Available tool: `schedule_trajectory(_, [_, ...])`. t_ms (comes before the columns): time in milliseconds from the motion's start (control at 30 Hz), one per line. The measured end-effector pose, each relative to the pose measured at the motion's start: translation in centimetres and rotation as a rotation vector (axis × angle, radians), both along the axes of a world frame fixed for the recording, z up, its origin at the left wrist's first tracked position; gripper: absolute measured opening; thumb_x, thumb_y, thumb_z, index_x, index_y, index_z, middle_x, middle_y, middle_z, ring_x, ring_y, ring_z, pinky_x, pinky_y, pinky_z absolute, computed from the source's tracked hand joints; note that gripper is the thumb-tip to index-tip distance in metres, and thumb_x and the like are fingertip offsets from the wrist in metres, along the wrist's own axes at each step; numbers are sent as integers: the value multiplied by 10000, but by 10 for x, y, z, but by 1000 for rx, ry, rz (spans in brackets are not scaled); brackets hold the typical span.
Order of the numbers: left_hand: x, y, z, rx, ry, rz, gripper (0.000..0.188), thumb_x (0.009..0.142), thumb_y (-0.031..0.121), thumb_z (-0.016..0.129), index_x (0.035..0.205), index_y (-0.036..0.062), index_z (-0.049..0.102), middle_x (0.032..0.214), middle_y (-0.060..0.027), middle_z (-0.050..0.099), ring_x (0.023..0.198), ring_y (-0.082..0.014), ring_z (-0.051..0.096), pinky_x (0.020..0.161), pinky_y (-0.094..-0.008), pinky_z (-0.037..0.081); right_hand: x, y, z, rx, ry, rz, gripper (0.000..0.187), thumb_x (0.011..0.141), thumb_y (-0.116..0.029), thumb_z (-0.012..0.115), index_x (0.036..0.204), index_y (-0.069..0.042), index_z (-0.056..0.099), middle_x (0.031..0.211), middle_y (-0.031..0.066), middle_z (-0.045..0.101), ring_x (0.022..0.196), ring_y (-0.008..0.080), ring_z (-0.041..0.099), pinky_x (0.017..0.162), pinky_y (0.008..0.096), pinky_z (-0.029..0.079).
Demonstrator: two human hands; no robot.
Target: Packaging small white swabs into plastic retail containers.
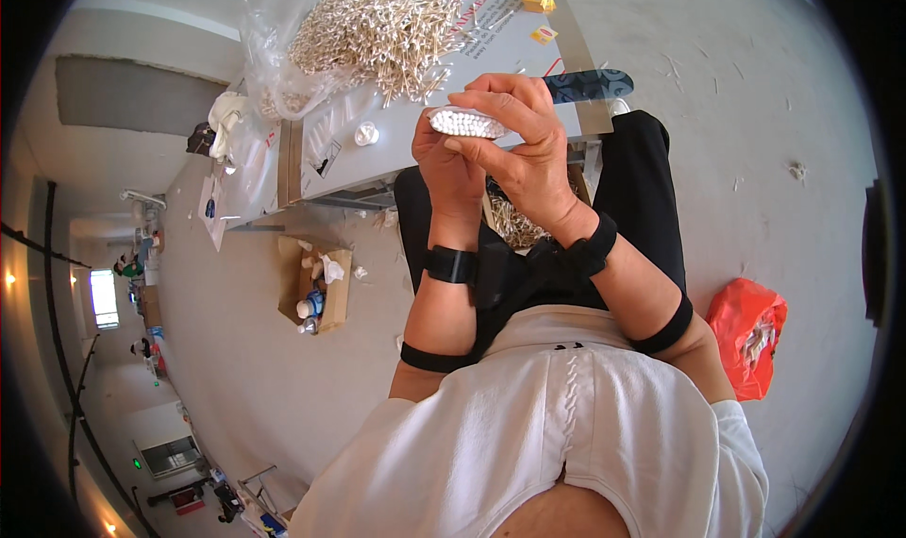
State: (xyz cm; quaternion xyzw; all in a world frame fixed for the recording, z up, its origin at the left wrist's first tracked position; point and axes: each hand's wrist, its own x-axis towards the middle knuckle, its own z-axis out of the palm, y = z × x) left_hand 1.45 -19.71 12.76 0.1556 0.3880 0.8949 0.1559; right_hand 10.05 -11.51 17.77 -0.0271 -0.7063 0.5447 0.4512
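Left hand (442, 165) and right hand (528, 142) both have their grip closed round the swab bundle (467, 125); I'd squeeze gently; tips should sit level.

The view looks steeply down from the person's head, through the left of two side-by-side fisheye lenses. It takes in the left hand (445, 167) and right hand (521, 134) at close range, above centre, with the white shirt (491, 429) on the near side of the hands. Beyond them lies the table (389, 153); the floor (764, 94) spreads out on both sides.
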Motion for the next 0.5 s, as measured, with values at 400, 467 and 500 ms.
schedule_trajectory(400, [0,5,-14,51,94,-60,60,870,132,584,862,87,546,861,12,583,771,-91,569,689,-258,505,-3,1,4,88,71,1,226,682,-109,749,896,-78,686,870,37,632,834,179,509,778,293,389])
schedule_trajectory(467, [2,6,-15,7,159,-47,72,877,140,578,845,88,540,857,15,578,765,-87,563,690,-249,498,-3,2,3,83,68,-1,220,683,-107,747,893,-76,686,858,40,634,830,177,504,785,293,388])
schedule_trajectory(500, [1,5,-16,7,159,-45,72,877,140,578,845,88,540,857,15,578,765,-87,563,690,-249,498,-3,1,3,83,68,1,220,683,-107,747,893,-76,686,858,40,634,830,177,504,785,293,388])
